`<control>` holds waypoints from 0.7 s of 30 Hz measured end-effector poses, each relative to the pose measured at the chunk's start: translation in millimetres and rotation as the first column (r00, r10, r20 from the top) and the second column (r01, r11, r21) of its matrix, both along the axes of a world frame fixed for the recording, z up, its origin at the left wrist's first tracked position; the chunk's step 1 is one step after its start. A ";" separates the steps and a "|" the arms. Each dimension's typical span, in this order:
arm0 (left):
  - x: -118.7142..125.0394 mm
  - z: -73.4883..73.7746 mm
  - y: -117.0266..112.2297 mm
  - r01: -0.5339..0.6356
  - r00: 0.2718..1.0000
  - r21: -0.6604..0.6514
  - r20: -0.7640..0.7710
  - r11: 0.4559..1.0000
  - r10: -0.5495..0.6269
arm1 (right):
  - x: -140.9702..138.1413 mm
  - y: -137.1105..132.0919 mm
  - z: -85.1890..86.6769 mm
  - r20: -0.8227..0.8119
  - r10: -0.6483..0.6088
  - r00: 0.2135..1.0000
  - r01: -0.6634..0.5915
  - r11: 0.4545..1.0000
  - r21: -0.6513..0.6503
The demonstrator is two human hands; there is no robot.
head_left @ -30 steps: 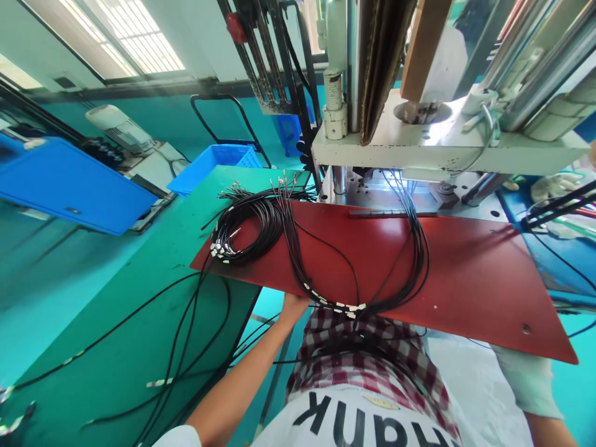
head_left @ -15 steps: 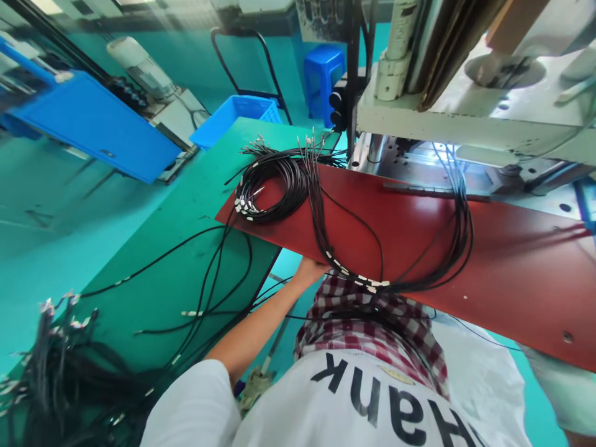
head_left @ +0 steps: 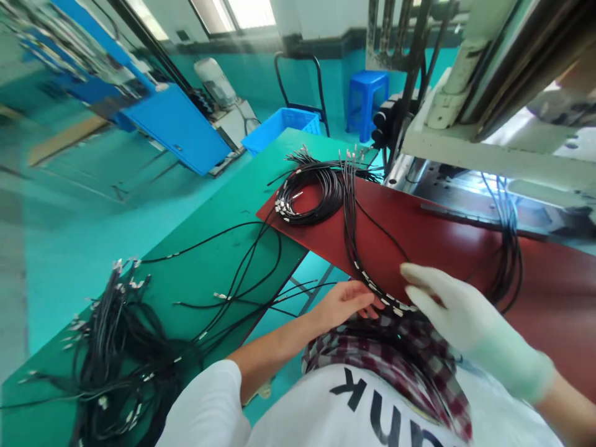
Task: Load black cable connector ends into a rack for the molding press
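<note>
A bundle of thin black cables (head_left: 352,230) with white labels curves across the red board (head_left: 451,248) to its near edge. My left hand (head_left: 356,300), bare, is at this edge with fingers loosely bent and apart, its fingertips beside the labelled stretch. My right hand (head_left: 456,310), in a white glove, reaches over the same bundle from the right. Its thumb and fingers are apart, and the fingers hide part of the cables. More black cables lie across my lap on a checked cloth (head_left: 326,354).
A coil of black cable (head_left: 310,217) lies on the board's left end. Loose cables (head_left: 125,354) are heaped on the green table (head_left: 186,230). A press machine (head_left: 488,146) stands at right, with cable ends (head_left: 505,205) under it. Behind are a blue crate (head_left: 279,127) and a blue stool (head_left: 367,93).
My gloved right hand has come into view over the cables. My left hand has risen from under the board edge to the labelled bundle. The view has shifted left.
</note>
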State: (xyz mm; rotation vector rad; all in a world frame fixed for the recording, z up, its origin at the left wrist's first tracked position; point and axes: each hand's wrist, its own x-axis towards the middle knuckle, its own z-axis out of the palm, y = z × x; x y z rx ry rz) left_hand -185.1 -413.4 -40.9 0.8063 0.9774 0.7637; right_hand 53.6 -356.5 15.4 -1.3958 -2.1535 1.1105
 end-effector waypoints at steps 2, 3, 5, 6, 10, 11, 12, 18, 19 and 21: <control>3.1 8.4 2.5 -0.051 0.999 0.053 -0.001 0.997 0.051 | -45.0 42.2 0.2 -0.185 -0.079 0.979 0.031 0.968 -0.249; 4.1 13.6 3.8 -0.064 0.998 0.084 -0.008 0.994 0.065 | -64.4 59.8 -1.8 -0.299 -0.153 0.942 0.010 0.903 -0.428; 5.0 24.9 6.8 -0.063 0.997 0.154 -0.031 0.986 0.069 | -96.7 86.6 -5.5 -0.389 -0.182 0.903 -0.093 0.801 -0.591; 4.8 30.3 8.6 -0.051 0.997 0.191 -0.049 0.980 0.061 | -109.6 95.9 -6.3 -0.416 -0.187 0.890 -0.134 0.765 -0.630; -2.7 40.2 15.8 0.052 0.984 0.315 -0.178 0.948 0.006 | -141.2 110.6 -1.7 -0.502 -0.214 0.838 -0.173 0.768 -0.616; -6.7 38.3 17.5 0.075 0.978 0.328 -0.207 0.942 -0.006 | -144.8 110.2 -0.4 -0.525 -0.209 0.825 -0.171 0.793 -0.585; -11.4 34.8 19.4 0.086 0.977 0.330 -0.214 0.940 -0.014 | -147.1 108.7 0.1 -0.545 -0.196 0.815 -0.167 0.821 -0.545; -48.6 21.0 39.7 -0.186 0.972 0.167 0.177 0.968 0.156 | -148.8 86.2 -7.6 -0.590 -0.065 0.805 -0.145 0.942 -0.302; -54.8 25.0 44.3 -0.254 0.952 0.158 0.216 0.954 0.218 | -149.0 81.5 -7.6 -0.582 -0.032 0.813 -0.146 0.955 -0.257; -66.0 36.2 52.9 -0.348 0.925 0.183 0.228 0.919 0.305 | -149.8 72.4 -4.1 -0.550 0.043 0.834 -0.161 0.973 -0.168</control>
